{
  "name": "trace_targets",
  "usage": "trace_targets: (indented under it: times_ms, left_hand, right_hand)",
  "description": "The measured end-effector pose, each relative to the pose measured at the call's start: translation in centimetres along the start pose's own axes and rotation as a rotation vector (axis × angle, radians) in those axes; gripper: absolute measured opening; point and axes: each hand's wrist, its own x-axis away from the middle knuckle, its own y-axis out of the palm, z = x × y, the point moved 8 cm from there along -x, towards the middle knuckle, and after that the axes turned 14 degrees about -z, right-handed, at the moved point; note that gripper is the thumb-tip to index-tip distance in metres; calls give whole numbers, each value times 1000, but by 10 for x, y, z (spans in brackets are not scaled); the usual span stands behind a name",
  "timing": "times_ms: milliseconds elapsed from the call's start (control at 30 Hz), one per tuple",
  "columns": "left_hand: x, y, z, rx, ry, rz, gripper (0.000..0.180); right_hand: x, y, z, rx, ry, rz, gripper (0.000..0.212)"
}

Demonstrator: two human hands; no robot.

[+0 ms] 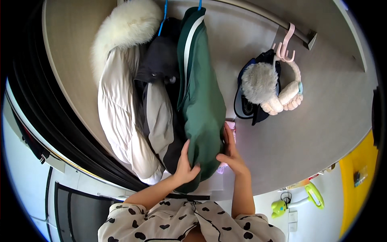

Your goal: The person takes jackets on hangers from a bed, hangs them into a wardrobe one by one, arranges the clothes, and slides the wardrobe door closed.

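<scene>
A green jacket [202,97] with a white stripe down its dark front edge hangs from a blue hanger [200,5]. Both my hands are at its lower part, one on each side. My left hand [186,168] grips the cloth at the left, with the thumb in front and some fingers hidden by the fabric. On the opposite side, my right hand [232,154] holds the jacket's right edge. Its thumb presses on the front while the other fingers reach up along the side, partly behind the cloth. Just behind that hand shows a bit of pink material [231,126].
Left of the jacket hang a black and grey jacket [159,105] and a white coat [119,109] with a fur collar [125,24]. A metal rail [258,10] runs overhead. Right, a pink hook [287,42] carries fluffy earmuffs [260,82] and a dark cap [246,107].
</scene>
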Motion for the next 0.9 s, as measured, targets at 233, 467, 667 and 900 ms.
trace_targets:
  times_ms: [233,467,667,900]
  left_hand:
    - [-20,14,-2,-197,-75,8,76]
    - [42,38,-129,-17,-255,-197,47]
    - [-53,-34,-2,-33,1,103,35]
    - [-4,-24,-319,697,-261,302,43]
  right_hand:
    - [25,-15,-20,470,92,482,91]
    - [-14,129,-58,918,-275,-465,47]
    - [-27,48,-22,1416,80,-50,38]
    - [-25,144,-32,974,-263,-424,50]
